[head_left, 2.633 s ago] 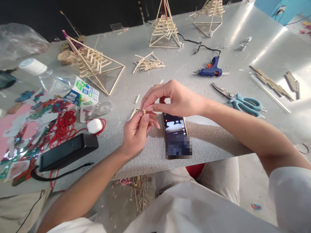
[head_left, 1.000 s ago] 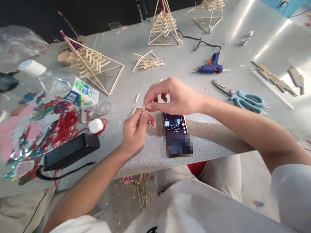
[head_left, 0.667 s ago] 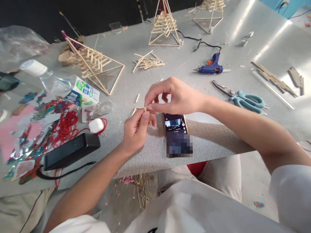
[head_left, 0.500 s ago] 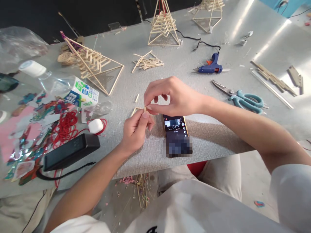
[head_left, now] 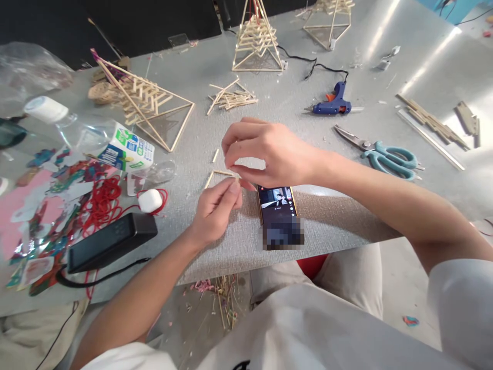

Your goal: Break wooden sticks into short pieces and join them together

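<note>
My left hand pinches a thin wooden stick frame between thumb and forefinger; the frame's bent corner shows beyond the fingertips, while the rest is hidden by the hand. Above it, my right hand curls with thumb and forefinger brought together near the frame. Whatever may be between those two fingertips is too small to make out. A short loose stick lies just past the frame. Farther back is a pile of short sticks. Beneath my right wrist lies a lit phone.
Stick pyramids stand along the back, another at left. A blue glue gun and scissors lie right, near wooden strips. At left are a plastic bottle, red cord and a black device.
My right hand has lifted slightly away from my left fingertips, leaving a gap. My left hand has dipped a little, and more of the stick frame shows. The phone's picture has changed.
</note>
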Demonstrator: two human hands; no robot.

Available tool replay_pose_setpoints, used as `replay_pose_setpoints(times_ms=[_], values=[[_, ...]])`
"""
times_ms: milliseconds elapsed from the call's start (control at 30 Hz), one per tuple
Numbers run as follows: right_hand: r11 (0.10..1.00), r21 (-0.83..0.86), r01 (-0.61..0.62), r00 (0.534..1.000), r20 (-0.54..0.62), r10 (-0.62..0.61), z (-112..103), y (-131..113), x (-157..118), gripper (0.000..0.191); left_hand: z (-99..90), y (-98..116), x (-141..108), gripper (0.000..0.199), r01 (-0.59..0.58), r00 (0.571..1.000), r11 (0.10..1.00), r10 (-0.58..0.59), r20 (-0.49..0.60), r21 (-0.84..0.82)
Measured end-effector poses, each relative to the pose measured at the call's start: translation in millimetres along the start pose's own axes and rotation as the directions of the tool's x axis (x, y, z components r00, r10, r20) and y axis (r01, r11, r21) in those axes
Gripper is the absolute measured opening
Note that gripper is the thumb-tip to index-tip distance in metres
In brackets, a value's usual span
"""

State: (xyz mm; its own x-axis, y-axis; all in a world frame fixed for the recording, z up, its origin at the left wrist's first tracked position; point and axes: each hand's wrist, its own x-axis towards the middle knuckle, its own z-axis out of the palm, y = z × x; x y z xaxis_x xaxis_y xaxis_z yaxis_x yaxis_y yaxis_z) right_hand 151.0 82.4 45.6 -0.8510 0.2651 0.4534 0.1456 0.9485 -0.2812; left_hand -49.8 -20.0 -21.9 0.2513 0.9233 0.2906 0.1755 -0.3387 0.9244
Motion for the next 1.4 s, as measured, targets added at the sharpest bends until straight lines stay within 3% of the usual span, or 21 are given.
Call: replay_pose_setpoints(times_ms=[100, 300, 533, 833, 1167, 1400], values=[[0.999, 0.021, -0.049, 0.999, 0.021, 0.048, 2, 2, 0, 0.020, 2.9, 0, 0, 0.037, 0.020, 1.000, 0.998, -0.018, 0.023, -0.065], [0.913, 0.385, -0.137, 0.985, -0.045, 0.167, 3, 3, 1, 0.017, 5.1, -3, 5, 0.034, 0.021, 0.979, 0.997, -0.036, -0.198, -0.075], [0.755, 0.639, -0.147, 0.969, -0.061, 0.240, 12, 7, 1, 0.018, 3.9, -5, 6, 0.035, -0.024, 0.982, 1.000, 0.023, -0.187, -0.006], [0.703, 0.702, -0.113, 0.985, -0.014, 0.172, 9, 5, 1, 0.018, 4.4, -11, 1, 0.045, -0.029, 0.996, 1.000, 0.029, -0.084, 0.005], [0.792, 0.605, -0.079, 0.992, -0.032, 0.124, 8, 2, 2, 0.016, 5.0, -20, -2, 0.051, -0.005, 0.995, 1.000, 0.006, -0.100, 0.001], [0.838, 0.542, -0.065, 0.991, -0.066, 0.119, 2, -1, 1, 0.017, -1.2, -19, -2, 0.049, -0.014, 0.993, 0.981, 0.037, -0.116, 0.192]])
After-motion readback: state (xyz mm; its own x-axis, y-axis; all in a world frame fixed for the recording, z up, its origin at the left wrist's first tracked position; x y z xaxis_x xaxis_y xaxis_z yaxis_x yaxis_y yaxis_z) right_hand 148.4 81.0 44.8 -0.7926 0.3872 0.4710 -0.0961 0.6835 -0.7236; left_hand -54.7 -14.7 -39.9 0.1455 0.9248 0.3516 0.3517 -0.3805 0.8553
